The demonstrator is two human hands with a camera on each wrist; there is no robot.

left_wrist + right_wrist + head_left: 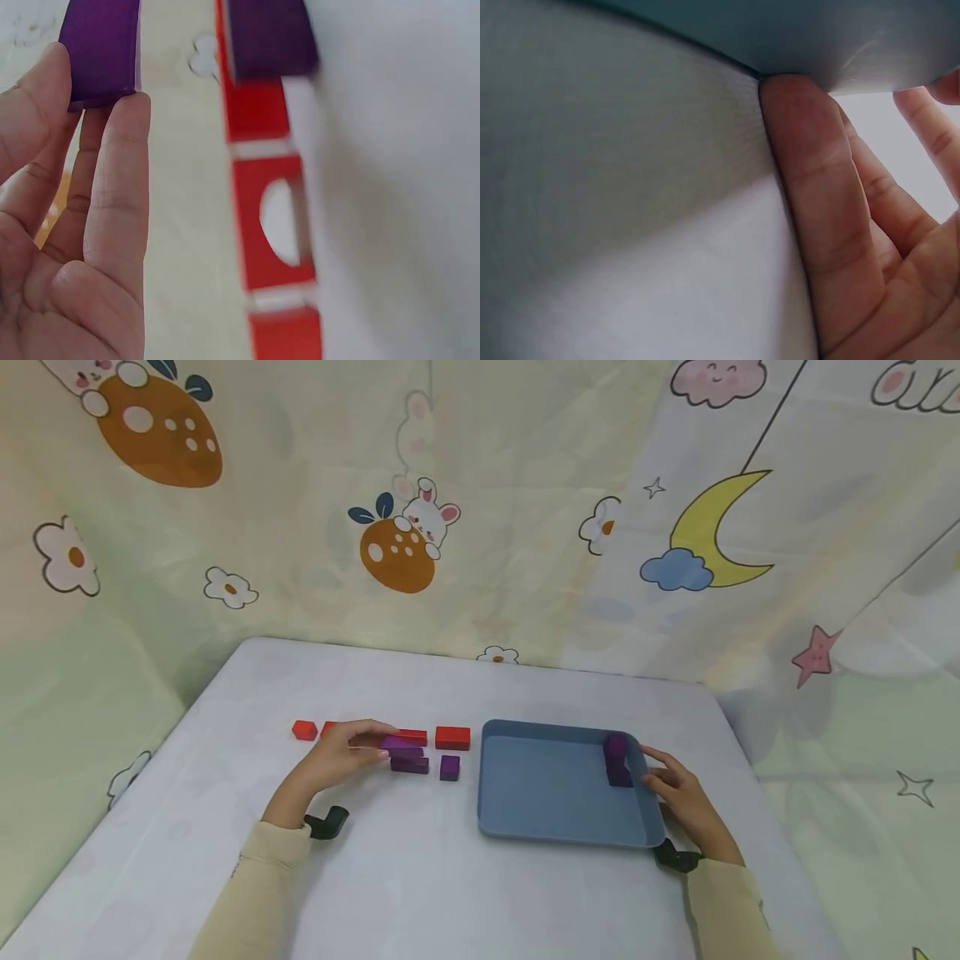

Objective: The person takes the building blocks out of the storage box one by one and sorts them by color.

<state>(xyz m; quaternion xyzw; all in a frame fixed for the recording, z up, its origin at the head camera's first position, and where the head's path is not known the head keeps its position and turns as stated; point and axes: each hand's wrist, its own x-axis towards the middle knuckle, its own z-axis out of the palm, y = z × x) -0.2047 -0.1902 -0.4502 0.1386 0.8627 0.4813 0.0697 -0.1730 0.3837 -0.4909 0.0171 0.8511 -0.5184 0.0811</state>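
My left hand (335, 762) pinches a purple block (103, 52) between thumb and fingertips, raised above the table. Just below it lies another purple block (409, 766), and a small purple block (450, 767) is to its right. A row of red blocks (452, 738) runs behind them, partly hidden by the hand. At the right, my right hand (686, 802) touches the outer side of the blue-grey tray (555, 837) with fairly straight fingers. Inside the tray, near its right wall, are purple pieces (618, 760).
A white cloth covers the table (420, 893). In the left wrist view, one red block (244, 217) has a semicircular cut-out. Patterned fabric (510, 527) hangs behind the table and on both sides. Dark straps (327, 823) sit on the wrists.
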